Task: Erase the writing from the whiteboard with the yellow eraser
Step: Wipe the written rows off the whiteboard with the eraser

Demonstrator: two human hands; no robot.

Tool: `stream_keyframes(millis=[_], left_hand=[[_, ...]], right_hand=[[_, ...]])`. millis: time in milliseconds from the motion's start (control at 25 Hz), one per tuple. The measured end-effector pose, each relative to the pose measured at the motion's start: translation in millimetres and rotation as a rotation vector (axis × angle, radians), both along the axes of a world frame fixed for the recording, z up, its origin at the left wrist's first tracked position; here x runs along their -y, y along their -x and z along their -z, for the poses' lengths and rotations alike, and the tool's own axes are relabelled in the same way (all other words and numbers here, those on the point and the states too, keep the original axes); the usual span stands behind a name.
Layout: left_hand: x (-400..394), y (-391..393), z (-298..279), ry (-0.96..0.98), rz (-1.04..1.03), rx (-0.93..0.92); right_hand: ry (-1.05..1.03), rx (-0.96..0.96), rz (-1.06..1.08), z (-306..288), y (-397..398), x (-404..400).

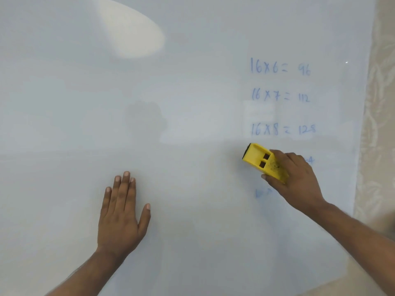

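Whiteboard (192, 92) fills almost my whole head view, pale and glossy, with a bright oval glare patch (130, 30) up in the top left. My right hand (297, 178) is wrapped around the yellow eraser (259, 159), fingers over the top edge and thumb under the lower edge, gripping its right end. The eraser is tilted, its left end higher, dark felt side pressed against the board, two small square openings showing on its yellow back. It sits on the right side of the board, just below the line reading "16 x 8 = 128" (282, 129).

Above that I can read two more lines in faint blue marker, "16 x 7 = 112" (280, 97) and "16 x 6 = 96" (280, 67). A scrap of a digit (310, 160) peeks out just right of my knuckles, and a blue smudge (261, 192) shows below the eraser, too smeared to read.

My left hand (121, 212) is flat against the board lower down and well apart from the eraser, fingers together and straight, thumb angled out, holding nothing. Patterned cream wall (380, 124) runs along the board's right edge.
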State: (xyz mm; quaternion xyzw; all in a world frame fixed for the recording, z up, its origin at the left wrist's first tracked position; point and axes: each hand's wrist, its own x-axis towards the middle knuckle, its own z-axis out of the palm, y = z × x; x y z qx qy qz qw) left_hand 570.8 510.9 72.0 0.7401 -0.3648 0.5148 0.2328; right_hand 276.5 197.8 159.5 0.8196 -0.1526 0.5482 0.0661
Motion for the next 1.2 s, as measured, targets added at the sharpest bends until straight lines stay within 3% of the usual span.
stream_keyframes(millis=[160, 640, 920, 1200], left_hand=[[47, 29, -47, 0.001, 0.053, 0.091], [211, 116, -184, 0.042, -0.013, 0.255], [245, 121, -250, 0.008, -0.139, 0.286], [262, 111, -291, 0.075, -0.133, 0.258]], right_hand=[[-0.101, 0.07, -0.048, -11, 14, 14], [-0.028, 0.179, -0.237, -79, 38, 128], [0.057, 0.254, -0.215, -139, 40, 182], [0.055, 0.286, -0.14, -183, 37, 218]])
